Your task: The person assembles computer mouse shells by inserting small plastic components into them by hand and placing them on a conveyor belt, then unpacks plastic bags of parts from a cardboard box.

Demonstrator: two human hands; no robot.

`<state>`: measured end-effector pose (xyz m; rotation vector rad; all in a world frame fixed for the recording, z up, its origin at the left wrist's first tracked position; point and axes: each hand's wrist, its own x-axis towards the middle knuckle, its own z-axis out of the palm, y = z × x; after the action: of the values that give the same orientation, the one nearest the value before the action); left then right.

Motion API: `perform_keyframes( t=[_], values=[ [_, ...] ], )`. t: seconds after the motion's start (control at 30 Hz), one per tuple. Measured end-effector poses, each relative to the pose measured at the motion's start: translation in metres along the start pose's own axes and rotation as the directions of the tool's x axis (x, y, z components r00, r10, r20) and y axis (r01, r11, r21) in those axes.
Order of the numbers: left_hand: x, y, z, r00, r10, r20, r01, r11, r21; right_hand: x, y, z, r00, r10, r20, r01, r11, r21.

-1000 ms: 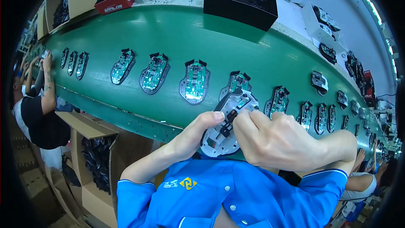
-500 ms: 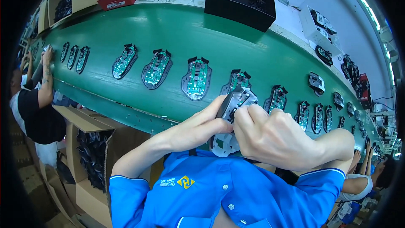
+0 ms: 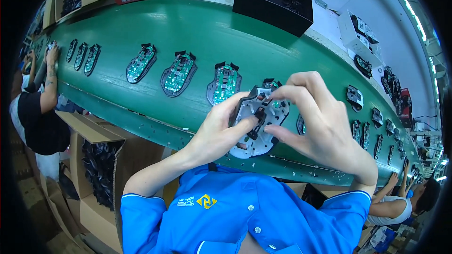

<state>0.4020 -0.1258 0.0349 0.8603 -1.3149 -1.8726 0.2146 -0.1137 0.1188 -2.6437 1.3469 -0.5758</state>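
My left hand (image 3: pixel 217 126) grips a computer mouse's upper shell (image 3: pixel 252 149), pale grey inside with a dark rim. Its inner side faces up toward me. The left thumb presses on a black plastic piece (image 3: pixel 255 130) in the middle of the shell. My right hand (image 3: pixel 320 120) is open on the shell's right side, index finger and thumb spread apart. Its index fingertip is at the far edge and its thumb tip close to the inside; whether they touch is unclear. Beneath the hands, a mouse base with a green circuit board (image 3: pixel 272 83) is partly hidden.
Mouse bases with circuit boards (image 3: pixel 178 76) line the green conveyor belt (image 3: pixel 127 28). A black box (image 3: pixel 273 7) and a white box (image 3: pixel 351 33) stand along its far side. Cardboard boxes (image 3: pixel 96 131) of black parts are at left. Other people (image 3: pixel 35 122) work at both ends.
The shell has turned from tilted on its side to inner side up. My right hand has gone from closed against it to spread fingers. Boards near my hands have shifted slightly in view.
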Motion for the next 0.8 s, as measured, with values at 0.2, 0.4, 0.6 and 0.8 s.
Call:
perform_keyframes(
  t=[0.2,0.4,0.6,0.8],
  values=[
    [0.000,0.002,0.002,0.998,0.056,-0.018,-0.055,0.998,0.033,-0.002,0.007,0.019,0.989,-0.060,-0.132,0.064,0.997,0.031],
    [0.000,0.003,0.001,0.998,0.060,-0.016,-0.059,0.995,0.075,0.001,0.004,0.016,0.999,-0.030,-0.040,0.033,0.998,0.060],
    [0.002,0.009,-0.010,0.986,-0.029,0.162,0.054,0.987,-0.151,0.006,0.012,0.005,0.977,-0.206,0.058,0.204,0.978,0.038],
    [0.001,0.027,-0.015,0.962,-0.185,0.201,0.191,0.981,-0.013,0.015,0.006,0.003,0.910,-0.408,0.077,0.415,0.888,-0.199]
  ],
)
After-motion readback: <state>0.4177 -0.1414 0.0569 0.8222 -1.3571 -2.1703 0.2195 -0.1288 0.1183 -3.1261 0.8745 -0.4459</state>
